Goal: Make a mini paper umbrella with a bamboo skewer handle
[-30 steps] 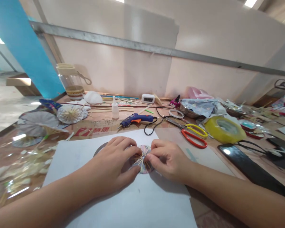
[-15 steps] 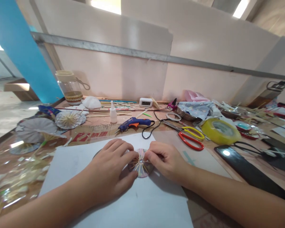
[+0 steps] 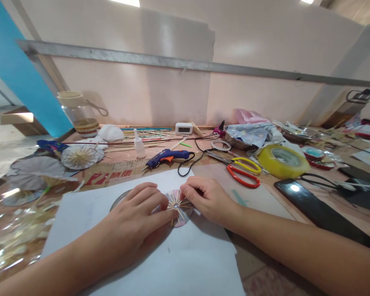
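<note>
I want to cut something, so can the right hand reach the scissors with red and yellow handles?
Probably yes: the scissors lie just beyond the right hand, and nothing seems to stand between. It is busy at the small round disc, though.

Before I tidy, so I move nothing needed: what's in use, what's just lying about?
Job: spoked disc, touched by left hand and right hand; white paper beneath; perhaps the glue gun.
Lying about, apparently: drink bottle, clock, yellow tape roll.

The disc [image 3: 176, 206] I hold looks papery, with pale wood-like ribs [image 3: 181, 214], over smooth, matt white paper [image 3: 200, 259]. To the right, the black phone [image 3: 323, 213] is glossy, the yellow tape roll [image 3: 267, 162] shiny plastic.
</note>
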`<act>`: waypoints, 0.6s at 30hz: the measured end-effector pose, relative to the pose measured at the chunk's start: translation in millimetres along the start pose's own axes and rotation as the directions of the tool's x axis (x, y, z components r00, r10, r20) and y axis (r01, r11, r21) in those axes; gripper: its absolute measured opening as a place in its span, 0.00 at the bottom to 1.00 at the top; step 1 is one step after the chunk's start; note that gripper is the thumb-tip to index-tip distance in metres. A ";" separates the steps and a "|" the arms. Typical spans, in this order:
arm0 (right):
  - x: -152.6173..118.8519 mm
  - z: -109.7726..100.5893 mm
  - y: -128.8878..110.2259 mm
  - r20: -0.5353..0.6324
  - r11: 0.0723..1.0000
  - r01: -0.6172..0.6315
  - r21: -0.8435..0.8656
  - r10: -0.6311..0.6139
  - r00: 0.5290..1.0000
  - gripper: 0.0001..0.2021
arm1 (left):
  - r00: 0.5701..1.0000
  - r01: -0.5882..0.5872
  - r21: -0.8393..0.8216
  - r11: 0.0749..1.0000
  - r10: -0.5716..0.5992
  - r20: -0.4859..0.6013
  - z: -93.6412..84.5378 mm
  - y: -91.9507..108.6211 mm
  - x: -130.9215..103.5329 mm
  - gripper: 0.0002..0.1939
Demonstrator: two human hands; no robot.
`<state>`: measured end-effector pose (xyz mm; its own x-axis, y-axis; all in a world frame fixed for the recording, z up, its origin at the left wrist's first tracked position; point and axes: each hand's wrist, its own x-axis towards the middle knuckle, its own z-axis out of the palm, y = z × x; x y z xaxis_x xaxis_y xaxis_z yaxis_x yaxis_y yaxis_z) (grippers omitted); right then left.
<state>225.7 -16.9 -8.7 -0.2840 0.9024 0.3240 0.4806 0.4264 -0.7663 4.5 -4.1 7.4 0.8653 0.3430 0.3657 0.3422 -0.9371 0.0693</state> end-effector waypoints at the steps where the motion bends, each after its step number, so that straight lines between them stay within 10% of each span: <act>1: -0.2 0.0 0.1 0.003 1.000 0.002 -0.005 -0.002 1.000 0.16 | 1.000 -0.002 -0.006 1.000 0.002 0.008 -0.4 0.0 0.3 0.12; 18: 2.0 4.1 0.8 0.009 0.991 -0.021 -0.131 0.022 1.000 0.16 | 0.999 -0.026 0.007 1.000 0.027 -0.046 -2.7 2.7 4.0 0.09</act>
<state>222.1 -15.0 -11.0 -0.2810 0.9110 0.3020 0.5908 0.4121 -0.6936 7.9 -5.4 11.5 0.8562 0.3145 0.4099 0.3217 -0.9453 0.0535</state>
